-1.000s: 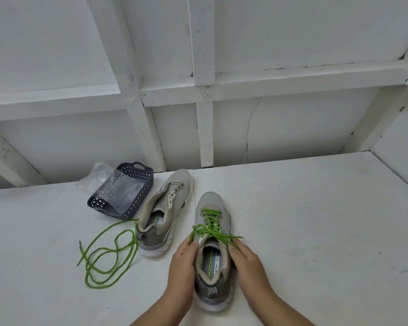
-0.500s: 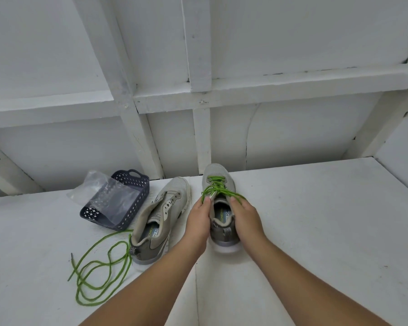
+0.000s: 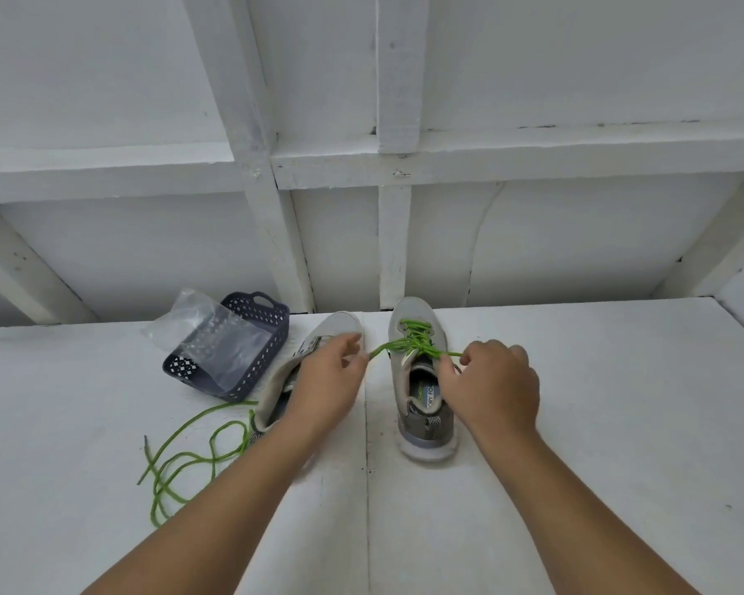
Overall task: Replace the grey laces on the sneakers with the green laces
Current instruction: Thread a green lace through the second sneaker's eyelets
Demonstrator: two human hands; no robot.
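Two grey sneakers stand on the white table with their toes toward the wall. The right sneaker (image 3: 424, 405) carries a green lace (image 3: 413, 339) through its eyelets. My left hand (image 3: 327, 386) pinches one end of that lace and holds it out to the left. My right hand (image 3: 490, 386) pinches the other end just right of the tongue. The left sneaker (image 3: 331, 326) is partly hidden behind my left hand; I cannot see a lace in it. A second green lace (image 3: 190, 459) lies loose in loops at the left.
A dark blue perforated basket (image 3: 258, 311) with a clear plastic bag (image 3: 228, 343) over it sits at the back left, by the left sneaker. A white framed wall rises right behind the shoes. A seam (image 3: 367, 465) runs down the tabletop between my arms.
The right sneaker was pushed away toward the wall and set down. Both hands left its sides and now pinch the green lace ends, pulling them apart.
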